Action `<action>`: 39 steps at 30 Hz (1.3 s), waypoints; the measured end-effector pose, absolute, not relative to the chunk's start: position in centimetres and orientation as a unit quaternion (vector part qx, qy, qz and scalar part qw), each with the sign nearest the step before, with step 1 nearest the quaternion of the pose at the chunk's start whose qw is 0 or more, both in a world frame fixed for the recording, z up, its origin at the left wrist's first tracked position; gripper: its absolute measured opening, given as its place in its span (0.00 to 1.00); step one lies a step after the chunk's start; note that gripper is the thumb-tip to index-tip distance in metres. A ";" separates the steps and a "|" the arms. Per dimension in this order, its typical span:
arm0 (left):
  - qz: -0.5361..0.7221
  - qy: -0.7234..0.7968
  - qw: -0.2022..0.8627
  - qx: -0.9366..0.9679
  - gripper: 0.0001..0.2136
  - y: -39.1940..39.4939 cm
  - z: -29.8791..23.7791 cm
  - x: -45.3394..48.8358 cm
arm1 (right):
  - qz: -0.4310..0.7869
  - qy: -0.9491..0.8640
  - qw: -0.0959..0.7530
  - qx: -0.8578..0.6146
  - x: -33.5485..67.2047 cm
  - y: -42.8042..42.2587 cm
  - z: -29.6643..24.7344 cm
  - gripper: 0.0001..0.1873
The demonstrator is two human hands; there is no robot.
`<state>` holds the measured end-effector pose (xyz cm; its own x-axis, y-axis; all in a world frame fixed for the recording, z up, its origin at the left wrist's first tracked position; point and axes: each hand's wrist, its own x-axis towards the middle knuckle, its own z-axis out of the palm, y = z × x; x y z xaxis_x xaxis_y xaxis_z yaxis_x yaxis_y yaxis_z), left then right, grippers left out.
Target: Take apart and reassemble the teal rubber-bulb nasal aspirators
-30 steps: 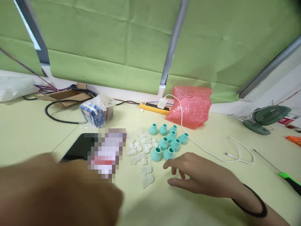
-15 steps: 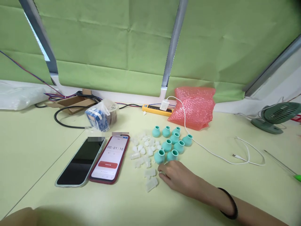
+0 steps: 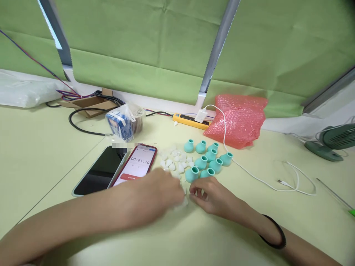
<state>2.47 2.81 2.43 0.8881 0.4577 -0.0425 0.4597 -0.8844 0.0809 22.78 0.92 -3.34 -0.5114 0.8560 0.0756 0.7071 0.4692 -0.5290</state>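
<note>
Several small teal rubber caps stand in a cluster on the pale yellow table. Beside them lies a scatter of small translucent white plastic pieces. My left hand reaches across over the nearest white pieces; it is blurred by motion, and its fingertips are hidden among them. My right hand rests just in front of the teal caps, its fingers curled in a pinch near a white piece; what they hold is too small to make out. The two hands nearly touch.
Two phones lie left of the pieces: a dark one and a red-cased one showing a timer. Behind are a bagged blue box, a yellow power strip, pink bubble wrap, a white cable, a green fan.
My left hand has swung in from the lower left to the white pieces. My right hand has stayed near the teal caps and closed into a pinch. The view shifted slightly.
</note>
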 end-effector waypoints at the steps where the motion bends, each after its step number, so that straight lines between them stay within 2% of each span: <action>1: -0.048 0.221 0.031 0.974 0.05 3.6 2.4 3.2 | 0.236 -0.832 0.185 -0.467 22.7 1.0 -3.8 0.05; 3: -0.116 0.183 0.018 0.976 0.09 5.2 2.1 4.7 | 0.260 -0.807 0.227 -0.479 22.4 1.2 -5.0 0.03; 6: -0.142 0.157 0.032 0.977 0.15 6.3 0.9 6.3 | 0.275 -0.755 0.301 -0.514 22.1 1.1 -7.1 0.04; 11: -0.126 0.156 0.040 0.979 0.07 6.3 -0.9 7.1 | 0.298 -0.710 0.370 -0.520 22.0 0.9 -8.4 0.05; 16: -0.068 0.197 0.054 0.976 0.05 6.8 -0.2 6.2 | 0.301 -0.694 0.426 -0.497 22.2 0.7 -8.0 0.04; 18: 0.018 0.246 0.101 0.964 0.06 5.9 0.0 5.9 | 0.288 -0.691 0.455 -0.482 22.4 0.6 -7.9 0.03; 21: 0.220 0.329 0.290 0.871 0.07 2.4 -1.3 5.7 | 0.262 -0.694 0.492 -0.455 23.0 0.4 -7.7 0.03; 23: 0.251 0.289 0.374 0.845 0.07 -0.3 -3.4 5.7 | 0.245 -0.698 0.512 -0.436 23.5 0.2 -7.6 0.04; 25: 0.243 0.203 0.372 0.873 0.06 -2.0 -5.4 5.9 | 0.227 -0.702 0.531 -0.417 23.9 0.0 -7.6 0.06; 29: 0.237 0.292 0.316 0.871 0.06 -1.5 -6.8 6.6 | 0.200 -0.717 0.547 -0.383 24.2 -0.1 -7.8 0.09; 35: 0.248 0.321 0.332 0.852 0.05 1.4 -6.1 7.4 | 0.175 -0.732 0.552 -0.359 24.4 -0.3 -7.2 0.12; 39: 0.221 0.308 0.336 0.862 0.04 1.6 -6.2 7.3 | 0.054 -0.832 0.504 -0.228 24.3 -0.7 -6.4 0.10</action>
<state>7.32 1.59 -6.19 0.7121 0.6802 0.1740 0.3825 -0.5837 0.7162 24.34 -0.68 -6.42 -0.3892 0.4329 0.8131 0.3249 0.8905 -0.3186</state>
